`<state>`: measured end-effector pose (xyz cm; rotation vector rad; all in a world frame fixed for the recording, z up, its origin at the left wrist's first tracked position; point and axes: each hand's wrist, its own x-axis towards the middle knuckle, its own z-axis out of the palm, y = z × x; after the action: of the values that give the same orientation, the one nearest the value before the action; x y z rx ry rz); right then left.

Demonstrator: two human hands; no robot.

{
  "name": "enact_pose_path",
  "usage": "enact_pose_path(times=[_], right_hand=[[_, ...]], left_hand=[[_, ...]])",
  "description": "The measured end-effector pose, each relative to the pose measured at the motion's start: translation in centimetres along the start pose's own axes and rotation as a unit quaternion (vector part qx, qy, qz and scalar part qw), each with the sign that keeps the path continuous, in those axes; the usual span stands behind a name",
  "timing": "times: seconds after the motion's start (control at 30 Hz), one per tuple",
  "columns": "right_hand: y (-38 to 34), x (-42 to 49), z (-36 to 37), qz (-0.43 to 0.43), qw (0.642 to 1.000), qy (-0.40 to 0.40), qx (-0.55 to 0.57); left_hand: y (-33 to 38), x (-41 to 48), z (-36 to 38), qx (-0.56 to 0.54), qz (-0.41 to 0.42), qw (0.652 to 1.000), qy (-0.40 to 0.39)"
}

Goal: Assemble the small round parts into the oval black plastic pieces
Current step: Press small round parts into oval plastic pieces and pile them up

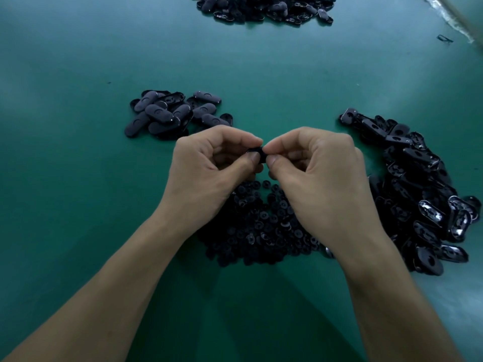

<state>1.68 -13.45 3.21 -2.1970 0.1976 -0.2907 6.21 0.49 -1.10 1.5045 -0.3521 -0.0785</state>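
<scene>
My left hand (209, 168) and my right hand (321, 173) meet above the table, fingertips together. Between them they pinch one oval black plastic piece (257, 154), mostly hidden by thumbs and forefingers. Whether a small round part sits in it cannot be seen. Right below the hands lies a heap of small round black parts (264, 228). To the right spreads a large pile of oval pieces lying hollow side up (418, 192). A smaller pile of oval pieces lying smooth side up (172, 114) sits beyond my left hand.
Everything rests on a green table mat (78, 152). Another heap of black oval pieces (264, 7) lies at the far edge of view. A small black scrap (444, 38) lies at the far right near the table's pale edge.
</scene>
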Motion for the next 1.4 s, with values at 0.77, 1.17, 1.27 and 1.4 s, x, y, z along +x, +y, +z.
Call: enact_pose_path(times=[0.77, 1.17, 1.27, 1.4], right_hand=[[-0.7, -0.3, -0.5, -0.014, 0.999, -0.001, -0.032], [1.4, 0.9, -1.0, -0.011, 0.996, -0.063, 0.063], [1.7, 1.0, -1.3, -0.009, 0.993, -0.085, 0.075], [1.6, 0.9, -1.3, -0.011, 0.994, -0.072, 0.083]], left_hand=[[-0.1, 0.2, 0.1, 0.071, 0.003, 0.998, -0.003], [-0.2, 0.2, 0.0, -0.017, -0.004, 1.000, -0.009], [-0.3, 0.2, 0.0, -0.034, -0.011, 0.999, -0.006], [-0.3, 0.2, -0.1, -0.036, -0.015, 0.999, -0.011]])
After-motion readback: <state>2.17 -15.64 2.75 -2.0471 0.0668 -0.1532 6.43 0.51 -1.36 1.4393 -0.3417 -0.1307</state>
